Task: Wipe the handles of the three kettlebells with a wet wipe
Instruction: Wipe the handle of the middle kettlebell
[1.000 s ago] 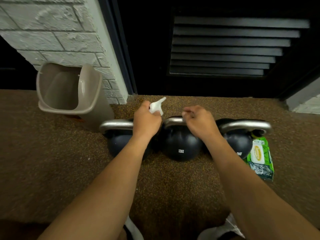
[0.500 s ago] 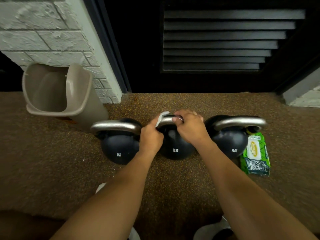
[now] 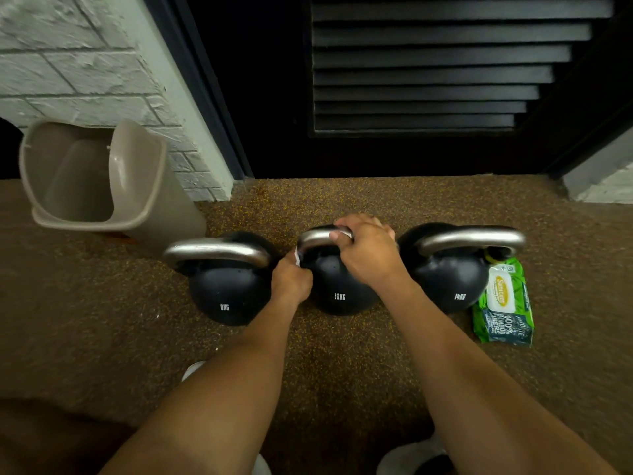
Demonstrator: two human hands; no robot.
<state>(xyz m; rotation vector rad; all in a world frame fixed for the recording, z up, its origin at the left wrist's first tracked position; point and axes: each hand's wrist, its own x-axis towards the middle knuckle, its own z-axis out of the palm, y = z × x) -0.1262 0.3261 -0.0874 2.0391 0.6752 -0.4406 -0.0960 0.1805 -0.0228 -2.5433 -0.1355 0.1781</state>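
Three black kettlebells with steel handles stand in a row on the floor: the 8 kg kettlebell [image 3: 224,293] at left, the 12 kg kettlebell [image 3: 339,289] in the middle, the 14 kg kettlebell [image 3: 448,279] at right. My right hand [image 3: 368,250] is closed over the right part of the middle bell's handle [image 3: 313,238]. My left hand [image 3: 291,281] sits low at that handle's left leg, closed on a white wet wipe [image 3: 297,258], of which only a small edge shows.
A green pack of wet wipes [image 3: 503,303] lies flat just right of the 14 kg bell. A beige waste bin [image 3: 99,186] stands at back left against a white brick wall. A dark louvred door [image 3: 428,70] fills the back. My shoes show at the bottom.
My left hand has slid with the wipe from the top of the middle handle down its left leg. My right hand has stayed gripped on the handle.
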